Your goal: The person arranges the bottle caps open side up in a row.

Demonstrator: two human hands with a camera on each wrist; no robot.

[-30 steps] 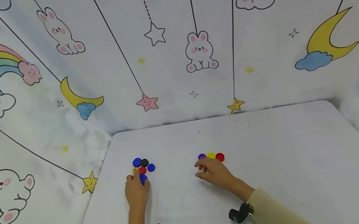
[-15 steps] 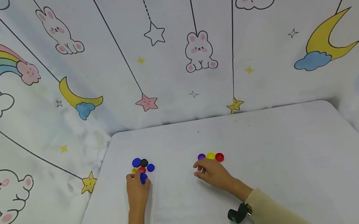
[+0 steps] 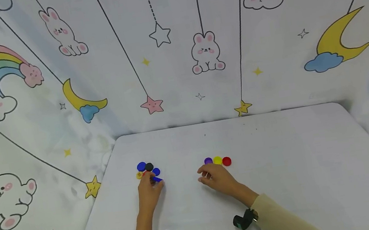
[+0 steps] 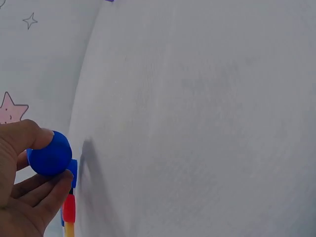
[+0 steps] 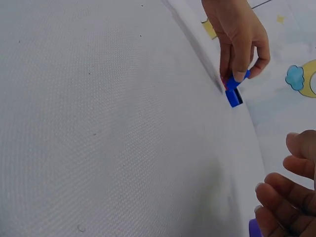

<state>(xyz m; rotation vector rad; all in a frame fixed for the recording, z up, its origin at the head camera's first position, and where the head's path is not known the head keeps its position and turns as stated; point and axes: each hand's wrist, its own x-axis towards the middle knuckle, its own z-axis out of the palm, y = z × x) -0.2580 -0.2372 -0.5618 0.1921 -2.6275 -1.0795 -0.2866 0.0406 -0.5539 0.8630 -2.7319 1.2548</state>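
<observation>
Head view: left hand (image 3: pixel 150 191) pinches a blue disc (image 3: pixel 156 179) between thumb and fingers, tipped up on edge. Right hand (image 3: pixel 220 178) well apart from it, fingers loosely bent, holding nothing; purple disc (image 3: pixel 208 160), yellow disc (image 3: pixel 217 160) and red disc (image 3: pixel 227 161) on the tabletop (image 3: pixel 287 179) just beyond. Past the left hand, a tight group: black disc (image 3: pixel 149 166), two more blue discs (image 3: pixel 141 166). Risk, as I judge it: smooth rim, so a slack thumb could let the piece slip; fingers moving so near the group could nudge neighbours. Left fingers mostly cover another red piece; whether the pinched one touches a neighbour, can't tell. Right wrist view crops the right hand, purple only a sliver.
</observation>
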